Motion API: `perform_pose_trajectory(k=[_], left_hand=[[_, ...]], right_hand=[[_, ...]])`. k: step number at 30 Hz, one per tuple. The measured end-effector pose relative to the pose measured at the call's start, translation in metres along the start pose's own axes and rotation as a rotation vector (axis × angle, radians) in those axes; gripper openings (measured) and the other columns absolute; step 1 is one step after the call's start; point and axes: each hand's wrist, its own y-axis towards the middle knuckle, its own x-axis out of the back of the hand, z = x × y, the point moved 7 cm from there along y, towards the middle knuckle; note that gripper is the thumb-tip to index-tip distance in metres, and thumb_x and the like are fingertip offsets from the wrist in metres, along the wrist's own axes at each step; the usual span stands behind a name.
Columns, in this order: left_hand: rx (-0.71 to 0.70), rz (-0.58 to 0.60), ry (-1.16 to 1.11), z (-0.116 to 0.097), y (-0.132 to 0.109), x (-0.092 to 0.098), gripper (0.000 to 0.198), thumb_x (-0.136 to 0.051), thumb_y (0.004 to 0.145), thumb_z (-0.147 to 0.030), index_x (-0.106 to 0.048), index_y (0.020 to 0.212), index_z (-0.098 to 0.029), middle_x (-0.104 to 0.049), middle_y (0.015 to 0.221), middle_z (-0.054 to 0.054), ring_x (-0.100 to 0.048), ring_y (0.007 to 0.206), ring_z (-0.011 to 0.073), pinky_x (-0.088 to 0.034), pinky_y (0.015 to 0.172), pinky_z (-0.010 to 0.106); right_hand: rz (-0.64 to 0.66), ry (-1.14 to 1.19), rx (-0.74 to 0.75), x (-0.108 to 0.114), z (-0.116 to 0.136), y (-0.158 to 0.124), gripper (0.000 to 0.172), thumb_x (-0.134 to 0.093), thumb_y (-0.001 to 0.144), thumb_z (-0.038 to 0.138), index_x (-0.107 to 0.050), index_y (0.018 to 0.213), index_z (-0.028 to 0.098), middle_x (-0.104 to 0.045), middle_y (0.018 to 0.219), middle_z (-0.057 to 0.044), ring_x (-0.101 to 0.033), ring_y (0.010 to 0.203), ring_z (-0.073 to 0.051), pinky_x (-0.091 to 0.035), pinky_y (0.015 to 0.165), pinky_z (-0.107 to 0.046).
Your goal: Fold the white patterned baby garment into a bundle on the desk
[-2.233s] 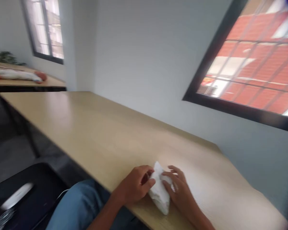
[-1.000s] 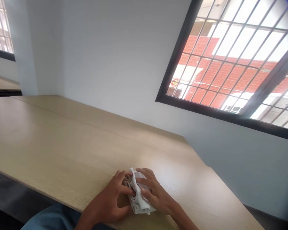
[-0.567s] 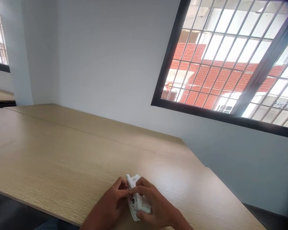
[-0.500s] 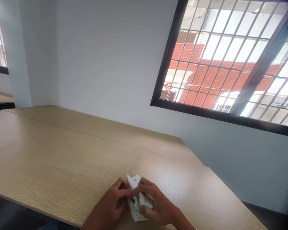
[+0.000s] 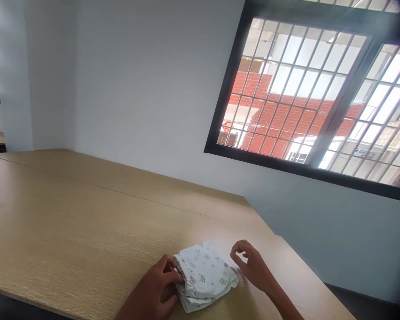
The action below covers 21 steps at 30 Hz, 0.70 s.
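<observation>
A folded white cloth [image 5: 208,271] with small green and pink prints lies on the wooden table. Its left side has a gathered edge, and the layers are stacked into a small bundle. My left hand [image 5: 158,286] grips that gathered edge, with the fingertips partly tucked into the folds. To the right of the cloth, my right hand [image 5: 251,264] hovers just off it. Its fingers are curved, with a gap beside the thumb, and nothing shows in them.
The light wooden table [image 5: 86,213] stretches left and away, with a seam running across it. Its right edge slants past my right arm. Behind it stand a pale wall [image 5: 146,89] and a dark-framed barred window [image 5: 286,98].
The cloth has gone from a small folded bunch to a wider, flatter bundle with its printed face up. My right hand has let go and moved right; my left stays at the left edge.
</observation>
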Motion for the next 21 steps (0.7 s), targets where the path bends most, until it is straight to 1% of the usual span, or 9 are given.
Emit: perform_pose_trajectory(k=[2, 5, 6, 8, 11, 13, 16, 19, 21], left_hand=[[0.005, -0.003, -0.005, 0.001, 0.001, -0.001, 0.038, -0.06, 0.073, -0.009, -0.07, 0.104, -0.027, -0.053, 0.125, 0.003, -0.052, 0.117, 0.0209, -0.039, 0.106, 0.029], [-0.016, -0.01, -0.075, -0.002, 0.002, 0.001, 0.036, -0.061, 0.073, -0.009, -0.071, 0.101, -0.029, -0.055, 0.123, 0.001, -0.053, 0.116, 0.0193, -0.04, 0.104, 0.026], [-0.033, -0.008, -0.11, -0.004, 0.002, 0.002, 0.034, -0.061, 0.073, -0.009, -0.071, 0.099, -0.029, -0.056, 0.122, 0.001, -0.054, 0.115, 0.0188, -0.041, 0.103, 0.025], [-0.061, 0.003, -0.168, -0.008, 0.002, 0.003, 0.033, -0.059, 0.074, -0.008, -0.071, 0.096, -0.028, -0.057, 0.12, 0.001, -0.055, 0.114, 0.0181, -0.042, 0.101, 0.025], [-0.04, -0.01, -0.191, -0.004, 0.001, 0.004, 0.033, -0.055, 0.076, -0.006, -0.071, 0.096, -0.027, -0.058, 0.119, 0.001, -0.055, 0.114, 0.0181, -0.042, 0.102, 0.026], [-0.029, -0.029, -0.181, 0.001, 0.0, 0.004, 0.031, -0.054, 0.078, -0.007, -0.071, 0.096, -0.026, -0.059, 0.117, 0.003, -0.056, 0.111, 0.0188, -0.043, 0.101, 0.028], [-0.051, -0.032, -0.142, 0.004, 0.0, 0.002, 0.03, -0.056, 0.081, -0.01, -0.07, 0.102, -0.025, -0.06, 0.113, 0.004, -0.056, 0.109, 0.02, -0.043, 0.098, 0.03], [-0.051, -0.005, -0.046, 0.0, 0.002, -0.001, 0.03, -0.06, 0.08, -0.012, -0.07, 0.106, -0.026, -0.061, 0.108, 0.004, -0.055, 0.105, 0.0208, -0.043, 0.095, 0.031], [-0.05, 0.006, 0.017, -0.004, 0.003, -0.002, 0.024, -0.061, 0.077, -0.011, -0.07, 0.095, -0.024, -0.063, 0.1, 0.004, -0.054, 0.1, 0.021, -0.043, 0.09, 0.031]], right_hand=[[-0.003, -0.037, 0.066, -0.006, 0.015, -0.004, 0.018, -0.053, 0.09, 0.034, -0.054, 0.077, 0.021, -0.059, 0.087, -0.006, -0.056, 0.083, -0.024, -0.046, 0.079, -0.042], [0.18, -0.012, 0.265, -0.042, 0.059, -0.004, 0.008, -0.051, 0.093, 0.023, -0.058, 0.089, 0.022, -0.059, 0.095, -0.005, -0.058, 0.089, -0.021, -0.049, 0.083, -0.038], [0.262, -0.012, 0.326, -0.057, 0.075, -0.003, 0.011, -0.051, 0.092, 0.018, -0.06, 0.096, 0.023, -0.059, 0.101, -0.005, -0.059, 0.093, -0.02, -0.05, 0.086, -0.036], [0.398, -0.062, 0.414, -0.084, 0.098, 0.0, 0.028, -0.052, 0.088, 0.01, -0.061, 0.11, 0.026, -0.057, 0.119, -0.006, -0.059, 0.104, -0.019, -0.049, 0.092, -0.034], [0.505, -0.173, 0.51, -0.112, 0.113, 0.008, 0.04, -0.051, 0.083, 0.001, -0.061, 0.112, 0.025, -0.052, 0.134, -0.007, -0.059, 0.111, -0.019, -0.05, 0.092, -0.031], [0.525, -0.223, 0.563, -0.121, 0.114, 0.013, 0.037, -0.051, 0.076, -0.003, -0.063, 0.1, 0.021, -0.056, 0.13, -0.007, -0.061, 0.109, -0.019, -0.051, 0.087, -0.028], [0.532, -0.257, 0.599, -0.123, 0.109, 0.016, 0.035, -0.05, 0.064, -0.007, -0.061, 0.085, 0.019, -0.065, 0.11, -0.006, -0.063, 0.099, -0.019, -0.051, 0.079, -0.026], [0.524, -0.277, 0.618, -0.114, 0.106, 0.012, 0.033, -0.047, 0.06, -0.006, -0.059, 0.078, 0.019, -0.065, 0.086, -0.001, -0.062, 0.08, -0.016, -0.049, 0.069, -0.023], [0.483, -0.307, 0.623, -0.101, 0.107, 0.008, 0.03, -0.046, 0.062, -0.004, -0.059, 0.076, 0.019, -0.062, 0.077, 0.0, -0.058, 0.071, -0.016, -0.046, 0.064, -0.024]])
